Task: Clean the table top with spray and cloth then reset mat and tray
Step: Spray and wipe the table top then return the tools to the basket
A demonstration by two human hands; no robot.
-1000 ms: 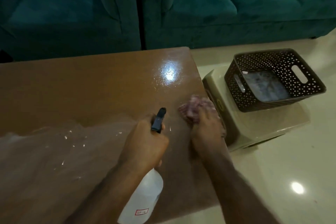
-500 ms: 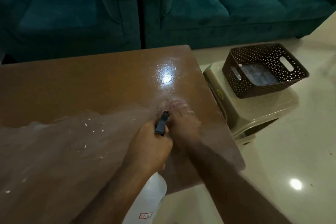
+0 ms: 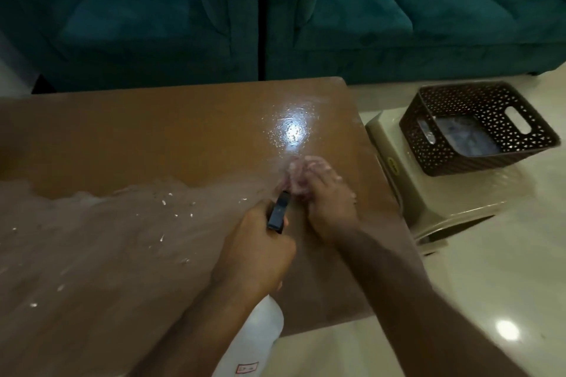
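The cloth [image 3: 301,176] sits on the wet brown table [image 3: 153,131] under the right hand [image 3: 329,205], whose fingers press down flat on it near the table's right edge. Just beside it, the left hand [image 3: 257,254] is wrapped tight around the white spray bottle [image 3: 260,337], arm stretched forward.

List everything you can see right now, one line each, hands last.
table top: 1, brown, centre-left, wet sheen on near half
cloth: 1, pinkish, blurred, under the right hand on the table
spray bottle: 1, white with dark nozzle, in the left hand
basket: 1, dark brown, perforated, on the stool
stool: 1, beige, right of the table
sofas: 2, teal, behind the table
floor: pale, glossy, right
left hand: 1, gripping the bottle
right hand: 1, pressing the cloth
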